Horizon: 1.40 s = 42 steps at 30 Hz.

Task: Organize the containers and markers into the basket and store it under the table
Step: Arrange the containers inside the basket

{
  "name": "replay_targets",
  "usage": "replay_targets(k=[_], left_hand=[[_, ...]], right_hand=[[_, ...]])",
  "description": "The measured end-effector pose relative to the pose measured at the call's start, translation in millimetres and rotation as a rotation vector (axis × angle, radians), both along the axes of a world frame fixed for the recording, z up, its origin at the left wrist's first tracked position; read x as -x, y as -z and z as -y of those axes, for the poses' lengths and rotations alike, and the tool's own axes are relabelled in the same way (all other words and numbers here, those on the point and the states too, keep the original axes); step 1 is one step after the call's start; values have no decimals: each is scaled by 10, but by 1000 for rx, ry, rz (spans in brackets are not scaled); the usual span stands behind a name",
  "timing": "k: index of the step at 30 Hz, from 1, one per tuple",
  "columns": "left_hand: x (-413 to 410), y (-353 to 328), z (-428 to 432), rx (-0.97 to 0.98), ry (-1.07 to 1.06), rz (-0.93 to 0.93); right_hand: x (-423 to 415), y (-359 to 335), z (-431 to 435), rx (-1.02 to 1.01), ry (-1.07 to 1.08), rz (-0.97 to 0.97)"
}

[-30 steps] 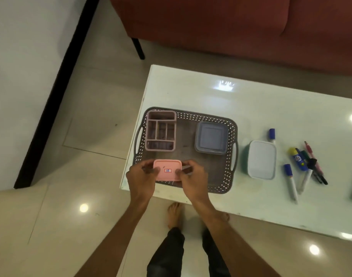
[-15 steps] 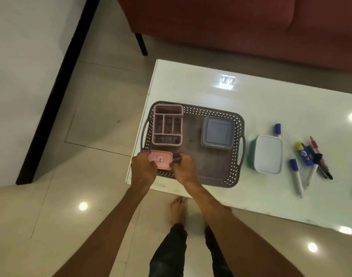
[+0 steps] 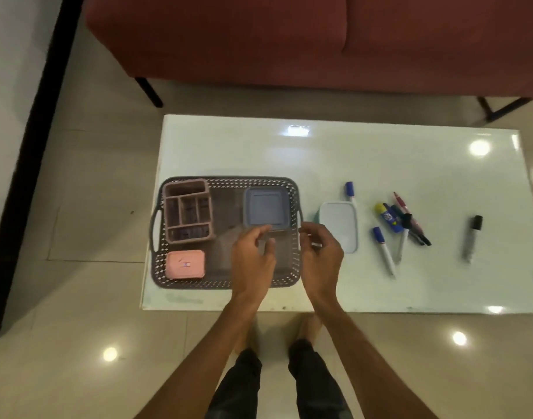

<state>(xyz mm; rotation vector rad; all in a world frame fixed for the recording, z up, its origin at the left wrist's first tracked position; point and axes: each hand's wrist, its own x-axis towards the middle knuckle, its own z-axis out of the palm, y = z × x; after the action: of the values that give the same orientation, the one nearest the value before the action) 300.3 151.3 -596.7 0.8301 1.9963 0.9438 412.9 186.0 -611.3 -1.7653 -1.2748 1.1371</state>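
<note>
The grey perforated basket (image 3: 180, 284) sits at the left end of the white table (image 3: 380, 158). Inside it are a pink divided organizer (image 3: 187, 210) at the back left, a small pink lidded box (image 3: 185, 264) at the front left, and a blue-grey lidded container (image 3: 266, 209) at the back right. A white lidded container (image 3: 339, 223) rests just right of the basket. Several markers (image 3: 398, 220) lie further right, plus a blue-capped marker (image 3: 383, 249) and a black marker (image 3: 471, 237). My left hand (image 3: 251, 261) hovers empty over the basket's right half. My right hand (image 3: 321, 258) hovers empty by its right rim.
A dark red sofa (image 3: 289, 40) stands behind the table. Tiled floor lies to the left and in front, and my feet (image 3: 301, 328) stand at the table's near edge. Another blue-capped marker (image 3: 350, 190) lies behind the white container.
Both hands let go of the small pink box, which now rests at the basket's front left. The hands have moved right with fingers apart. The view shifted right, showing more table.
</note>
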Motion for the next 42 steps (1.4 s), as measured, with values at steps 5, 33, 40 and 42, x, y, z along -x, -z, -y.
replay_targets(k=[5,33,40,42], left_hand=[[-734,187,-550,28,86,156],[-1076,200,-614,49,-177,52],[-712,-196,-216,-18,-461,265],[-609,-213,-85,-6,-540,274]], right_hand=[[-676,134,-365,-9,232,55],[-936,71,-705,235,-80,173],[-567,-203,-588,149,-272,193],[-434,-200,-549,141,-395,230]])
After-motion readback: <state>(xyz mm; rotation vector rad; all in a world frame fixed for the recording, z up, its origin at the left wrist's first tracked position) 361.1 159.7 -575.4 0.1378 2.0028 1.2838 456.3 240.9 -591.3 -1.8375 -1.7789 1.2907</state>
